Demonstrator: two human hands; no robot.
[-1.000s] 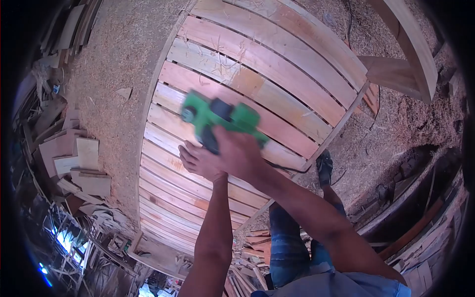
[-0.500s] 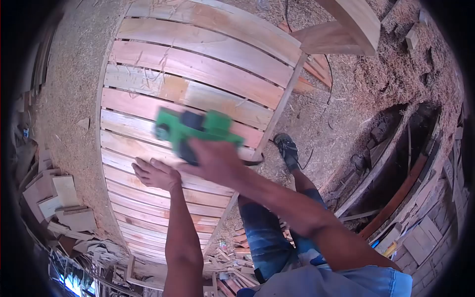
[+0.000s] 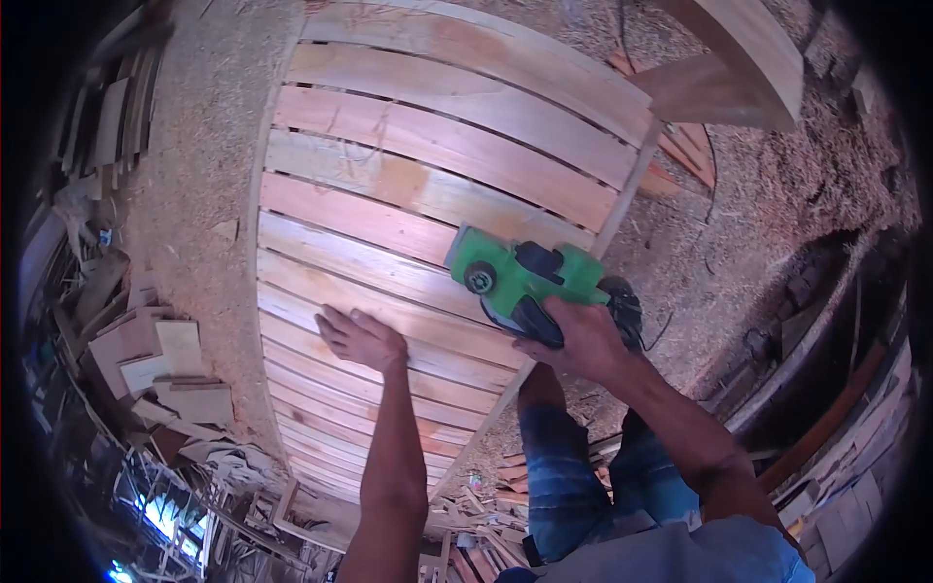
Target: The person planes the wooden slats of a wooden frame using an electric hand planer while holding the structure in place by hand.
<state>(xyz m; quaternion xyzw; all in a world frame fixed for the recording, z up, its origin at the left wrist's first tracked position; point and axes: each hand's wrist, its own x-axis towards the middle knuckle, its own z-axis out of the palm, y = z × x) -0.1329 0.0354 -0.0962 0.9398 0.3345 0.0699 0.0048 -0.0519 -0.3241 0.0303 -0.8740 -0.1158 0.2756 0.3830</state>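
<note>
My right hand (image 3: 585,340) is wrapped round the dark handle of a green belt sander (image 3: 573,274). The sander lies over the slats near the right edge of a wooden slatted panel (image 3: 428,342), its grey end pointing up and left. A round dark part shows on its side. Left of the sander, my left hand (image 3: 362,338) rests palm down on the slats, fingers stretched out and slightly apart, holding nothing. My right palm and the sander's underside are hidden.
A curved wooden piece (image 3: 753,63) stands at the upper right, beyond the panel's corner. Wood offcuts (image 3: 180,355) are piled at the left. Shavings (image 3: 826,165) cover the ground, and a dark cord (image 3: 664,332) trails right of the sander. My legs are beside the panel's right edge.
The sander and my right hand have moved right across the slats, toward the panel's edge. My left hand stays on about the same slats. The whole view has shifted somewhat.
</note>
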